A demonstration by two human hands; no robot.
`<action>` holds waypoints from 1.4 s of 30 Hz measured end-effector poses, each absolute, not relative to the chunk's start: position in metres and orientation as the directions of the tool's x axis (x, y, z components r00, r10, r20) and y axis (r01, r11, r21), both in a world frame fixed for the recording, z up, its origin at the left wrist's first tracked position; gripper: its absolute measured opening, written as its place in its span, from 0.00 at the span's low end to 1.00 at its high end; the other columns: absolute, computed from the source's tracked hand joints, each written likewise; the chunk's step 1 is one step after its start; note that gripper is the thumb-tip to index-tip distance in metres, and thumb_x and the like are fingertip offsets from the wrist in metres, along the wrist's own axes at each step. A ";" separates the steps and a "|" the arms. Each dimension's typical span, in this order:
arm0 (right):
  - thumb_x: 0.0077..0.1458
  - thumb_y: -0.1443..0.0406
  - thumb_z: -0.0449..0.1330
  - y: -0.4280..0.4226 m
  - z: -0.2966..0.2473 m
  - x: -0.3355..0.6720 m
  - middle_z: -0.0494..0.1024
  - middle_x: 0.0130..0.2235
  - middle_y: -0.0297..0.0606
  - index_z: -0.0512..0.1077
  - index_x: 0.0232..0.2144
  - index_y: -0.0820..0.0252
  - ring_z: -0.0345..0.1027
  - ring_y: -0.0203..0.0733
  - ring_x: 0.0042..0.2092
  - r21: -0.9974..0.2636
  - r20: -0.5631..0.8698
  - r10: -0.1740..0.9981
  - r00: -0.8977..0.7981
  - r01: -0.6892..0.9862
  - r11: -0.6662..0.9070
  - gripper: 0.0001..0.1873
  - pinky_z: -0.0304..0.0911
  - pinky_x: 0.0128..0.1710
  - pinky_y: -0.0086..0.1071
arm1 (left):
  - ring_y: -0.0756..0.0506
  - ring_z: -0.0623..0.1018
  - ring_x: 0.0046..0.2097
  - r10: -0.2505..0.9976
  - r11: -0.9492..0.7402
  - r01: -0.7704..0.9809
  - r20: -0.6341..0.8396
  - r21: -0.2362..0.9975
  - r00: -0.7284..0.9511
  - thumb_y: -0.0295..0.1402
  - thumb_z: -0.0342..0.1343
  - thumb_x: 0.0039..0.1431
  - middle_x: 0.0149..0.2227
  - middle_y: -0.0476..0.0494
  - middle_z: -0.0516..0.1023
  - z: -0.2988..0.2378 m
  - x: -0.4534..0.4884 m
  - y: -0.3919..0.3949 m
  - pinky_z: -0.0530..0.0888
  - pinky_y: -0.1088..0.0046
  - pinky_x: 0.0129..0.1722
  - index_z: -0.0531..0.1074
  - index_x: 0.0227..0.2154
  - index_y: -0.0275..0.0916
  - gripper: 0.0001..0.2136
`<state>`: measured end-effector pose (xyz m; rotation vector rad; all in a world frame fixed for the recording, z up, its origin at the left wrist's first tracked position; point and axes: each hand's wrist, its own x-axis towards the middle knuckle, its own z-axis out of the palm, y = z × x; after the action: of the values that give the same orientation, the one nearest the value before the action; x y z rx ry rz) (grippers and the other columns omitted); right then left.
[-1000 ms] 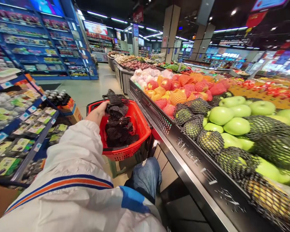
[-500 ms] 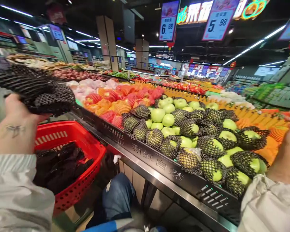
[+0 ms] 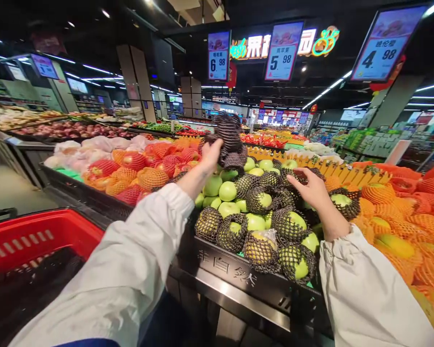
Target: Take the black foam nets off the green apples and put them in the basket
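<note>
My left hand [image 3: 210, 155] is raised over the green apples [image 3: 227, 191] and grips a bunch of black foam net sleeves [image 3: 230, 140]. My right hand [image 3: 310, 188] reaches over the same pile, its fingers curled on a netted apple [image 3: 290, 177] near the back of the heap. Many of the apples wear black net sleeves [image 3: 260, 200]; a few in the middle are bare. Both my arms are in white jacket sleeves.
A red shopping basket [image 3: 32, 236] with dark net sleeves inside stands at the lower left. The black display bin edge [image 3: 238, 274] runs across in front of me. Orange-netted fruit [image 3: 401, 212] lies to the right, red and orange netted fruit [image 3: 148, 168] to the left. Price signs [image 3: 284, 50] hang overhead.
My view has swung right from the basket to the apple display. My left hand carried the black net sleeves from the basket over the apples, and my right hand has come in onto the pile.
</note>
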<state>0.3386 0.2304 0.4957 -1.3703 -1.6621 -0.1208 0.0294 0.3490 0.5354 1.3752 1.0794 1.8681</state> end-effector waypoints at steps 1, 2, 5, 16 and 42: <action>0.53 0.46 0.62 0.231 0.493 0.343 0.81 0.47 0.47 0.74 0.45 0.56 0.75 0.54 0.48 -0.536 0.672 0.732 0.113 0.756 0.376 0.25 0.69 0.50 0.51 | 0.38 0.79 0.53 0.808 -0.505 0.150 0.527 0.850 -0.263 0.37 0.56 0.57 0.49 0.35 0.80 0.530 0.057 0.346 0.75 0.56 0.57 0.71 0.45 0.34 0.15; 0.52 0.44 0.62 0.231 0.492 0.346 0.81 0.47 0.46 0.73 0.45 0.56 0.76 0.52 0.47 -0.588 0.659 0.738 0.147 0.712 0.383 0.27 0.69 0.50 0.49 | 0.36 0.79 0.53 0.795 -0.509 0.321 0.579 0.799 -0.180 0.37 0.58 0.56 0.50 0.35 0.80 0.526 0.081 0.341 0.74 0.55 0.58 0.71 0.46 0.36 0.16; 0.49 0.43 0.64 0.227 0.493 0.344 0.80 0.49 0.46 0.71 0.51 0.55 0.75 0.52 0.51 -0.635 0.649 0.742 0.168 0.658 0.405 0.32 0.69 0.52 0.48 | 0.28 0.76 0.57 0.764 -0.582 0.674 0.589 0.455 0.263 0.38 0.61 0.55 0.52 0.32 0.78 0.512 0.130 0.321 0.71 0.48 0.58 0.70 0.53 0.38 0.23; 0.49 0.49 0.65 0.232 0.491 0.345 0.83 0.42 0.41 0.78 0.39 0.54 0.76 0.51 0.43 -0.529 0.688 0.721 0.083 0.737 0.420 0.20 0.69 0.48 0.48 | 0.31 0.72 0.62 0.621 -0.782 0.486 0.547 0.390 0.561 0.53 0.52 0.60 0.62 0.35 0.72 0.490 0.119 0.334 0.68 0.50 0.61 0.57 0.66 0.46 0.34; 0.38 0.59 0.76 0.222 0.501 0.330 0.80 0.34 0.36 0.77 0.30 0.58 0.75 0.41 0.36 -0.701 0.699 0.691 0.184 0.365 0.612 0.17 0.74 0.41 0.39 | 0.46 0.71 0.36 0.329 -0.908 0.006 0.705 0.419 0.629 0.39 0.60 0.56 0.30 0.49 0.71 0.505 0.121 0.301 0.70 0.67 0.42 0.67 0.27 0.39 0.11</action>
<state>0.3296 0.2223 0.5006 -0.9604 -1.4264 0.2883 0.1211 0.3011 0.5048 2.4755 0.2670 1.1797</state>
